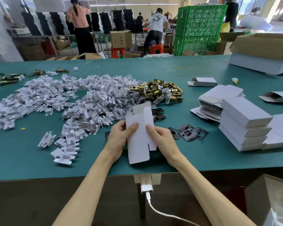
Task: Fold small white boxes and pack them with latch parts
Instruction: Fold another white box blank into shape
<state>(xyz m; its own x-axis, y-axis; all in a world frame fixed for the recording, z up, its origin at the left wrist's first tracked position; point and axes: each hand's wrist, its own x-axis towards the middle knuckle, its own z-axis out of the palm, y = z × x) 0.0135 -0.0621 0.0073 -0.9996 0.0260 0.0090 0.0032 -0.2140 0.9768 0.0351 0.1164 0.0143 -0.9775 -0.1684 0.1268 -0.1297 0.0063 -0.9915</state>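
Both my hands hold a small white box [138, 141], partly folded, above the near middle of the green table [194, 157]. My left hand [119, 136] grips its left side with the thumb on its face. My right hand [160, 137] pinches its right side, thumb on top. Its top flaps stand open and a bottom flap hangs down. Brass latch parts [160, 92] lie heaped just beyond. Dark strike plates [189, 132] lie right of my right hand. Folded white boxes [245, 123] are stacked at the right, beside flat box blanks [217, 98].
A wide heap of white paper inserts [55, 101] covers the table's left half. Bagged screws [129, 98] lie by the latches. A large open carton [265, 53] stands at the far right. A white cable and charger [147, 190] hang below the table's front edge. People work at benches beyond.
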